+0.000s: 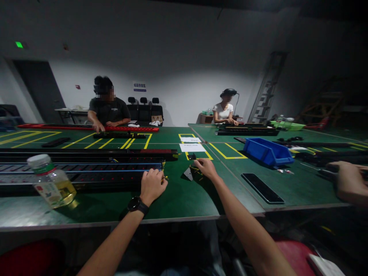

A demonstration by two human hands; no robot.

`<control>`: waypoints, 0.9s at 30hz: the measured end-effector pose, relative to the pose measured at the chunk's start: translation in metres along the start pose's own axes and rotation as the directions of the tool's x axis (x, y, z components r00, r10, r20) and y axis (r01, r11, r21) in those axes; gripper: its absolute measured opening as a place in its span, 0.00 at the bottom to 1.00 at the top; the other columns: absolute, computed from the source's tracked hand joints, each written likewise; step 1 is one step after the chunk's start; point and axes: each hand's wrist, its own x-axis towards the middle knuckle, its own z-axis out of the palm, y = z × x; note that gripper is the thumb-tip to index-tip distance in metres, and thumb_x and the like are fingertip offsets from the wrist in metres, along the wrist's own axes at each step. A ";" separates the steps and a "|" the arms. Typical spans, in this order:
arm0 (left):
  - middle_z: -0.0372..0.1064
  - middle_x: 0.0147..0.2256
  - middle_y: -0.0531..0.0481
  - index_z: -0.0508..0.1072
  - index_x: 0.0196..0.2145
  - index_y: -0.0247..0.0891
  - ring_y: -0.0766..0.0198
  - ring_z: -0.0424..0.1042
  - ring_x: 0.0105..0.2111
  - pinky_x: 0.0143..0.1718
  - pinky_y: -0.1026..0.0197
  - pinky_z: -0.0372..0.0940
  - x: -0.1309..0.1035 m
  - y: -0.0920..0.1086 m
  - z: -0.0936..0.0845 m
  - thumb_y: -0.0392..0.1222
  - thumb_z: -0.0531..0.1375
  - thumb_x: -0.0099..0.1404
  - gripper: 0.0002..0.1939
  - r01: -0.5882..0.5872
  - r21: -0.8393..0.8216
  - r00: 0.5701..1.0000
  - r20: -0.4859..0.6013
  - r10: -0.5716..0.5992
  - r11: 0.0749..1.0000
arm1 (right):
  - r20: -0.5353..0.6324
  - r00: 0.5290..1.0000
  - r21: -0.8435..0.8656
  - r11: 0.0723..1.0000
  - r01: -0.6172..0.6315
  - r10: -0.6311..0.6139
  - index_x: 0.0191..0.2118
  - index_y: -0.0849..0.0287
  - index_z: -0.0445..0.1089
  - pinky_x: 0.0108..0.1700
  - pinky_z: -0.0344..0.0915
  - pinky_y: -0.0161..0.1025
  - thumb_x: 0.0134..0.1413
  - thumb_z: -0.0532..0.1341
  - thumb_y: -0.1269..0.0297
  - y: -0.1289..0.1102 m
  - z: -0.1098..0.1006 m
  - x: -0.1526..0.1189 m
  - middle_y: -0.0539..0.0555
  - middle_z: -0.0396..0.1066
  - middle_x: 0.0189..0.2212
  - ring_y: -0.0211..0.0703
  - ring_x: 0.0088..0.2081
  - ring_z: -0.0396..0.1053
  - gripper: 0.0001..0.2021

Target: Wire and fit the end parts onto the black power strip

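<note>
My left hand [153, 186], with a dark watch [138, 205] on its wrist, is closed at the right end of a long black rail [109, 177]. Thin yellow wires [166, 177] poke out beside its fingertips; what the fingers hold is hidden. My right hand [206, 168] is pinched, its fingertips low over the table near a small black part [192, 156]. Short yellow pieces lie under that hand, and I cannot make out what is in the pinch. Just left of it sits a small grey metal bracket [188, 174].
A capped bottle [56, 184] of yellowish liquid stands in front of the rail. To the right are a phone [262, 188] and a blue bin [267, 152]. Another person's hand [349, 180] reaches in at the right edge. Two people work across the green table [184, 209].
</note>
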 end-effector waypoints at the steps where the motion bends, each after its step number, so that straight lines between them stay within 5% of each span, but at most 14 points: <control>1: 0.76 0.36 0.43 0.74 0.32 0.40 0.49 0.70 0.42 0.41 0.49 0.57 0.000 0.000 0.000 0.42 0.58 0.67 0.07 -0.001 -0.001 1.000 0.000 0.001 1.000 | 0.006 0.999 0.024 0.999 0.045 -0.045 0.39 0.57 0.81 0.40 0.64 0.40 0.69 0.54 0.49 -0.006 -0.001 -0.001 0.58 0.80 0.35 0.48 0.37 0.74 0.22; 4: 0.75 0.36 0.43 0.74 0.33 0.40 0.49 0.70 0.42 0.41 0.49 0.57 0.000 0.000 0.001 0.42 0.58 0.66 0.06 -0.004 -0.002 1.000 -0.004 0.004 1.000 | 0.082 0.982 0.036 0.985 0.168 -0.170 0.46 0.55 0.80 0.48 0.65 0.43 0.66 0.58 0.42 -0.026 -0.002 -0.008 0.58 0.80 0.42 0.51 0.44 0.74 0.23; 10: 0.75 0.36 0.44 0.74 0.33 0.40 0.49 0.70 0.41 0.41 0.48 0.57 0.000 0.000 0.000 0.41 0.57 0.66 0.07 -0.002 -0.006 1.000 -0.014 0.002 1.000 | 0.241 0.946 -0.093 0.964 0.247 -0.219 0.58 0.53 0.74 0.54 0.65 0.51 0.56 0.66 0.37 -0.050 0.005 -0.019 0.61 0.75 0.50 0.59 0.53 0.71 0.32; 19: 0.75 0.36 0.43 0.74 0.33 0.40 0.49 0.70 0.41 0.42 0.48 0.58 0.000 0.000 -0.001 0.41 0.57 0.67 0.07 -0.007 0.002 1.000 -0.011 0.007 1.000 | 0.239 0.960 0.131 0.984 0.120 -0.149 0.55 0.53 0.75 0.52 0.68 0.44 0.55 0.69 0.45 -0.035 0.000 -0.011 0.57 0.79 0.49 0.53 0.48 0.75 0.26; 23: 0.75 0.36 0.43 0.74 0.33 0.40 0.50 0.70 0.41 0.41 0.48 0.59 0.000 0.000 -0.001 0.41 0.57 0.67 0.08 -0.003 -0.005 1.000 -0.005 0.003 1.000 | 0.119 0.986 0.309 0.948 0.073 -0.115 0.51 0.55 0.76 0.47 0.70 0.43 0.55 0.69 0.46 -0.034 0.001 -0.006 0.57 0.80 0.44 0.51 0.44 0.77 0.23; 27: 0.75 0.36 0.43 0.75 0.33 0.40 0.49 0.71 0.41 0.41 0.48 0.59 0.000 0.001 -0.002 0.41 0.57 0.67 0.08 -0.003 -0.001 1.000 0.002 0.003 1.000 | -0.124 0.989 0.386 0.922 -0.020 0.074 0.54 0.58 0.74 0.48 0.70 0.42 0.58 0.65 0.46 -0.026 -0.002 0.001 0.59 0.80 0.46 0.51 0.45 0.77 0.24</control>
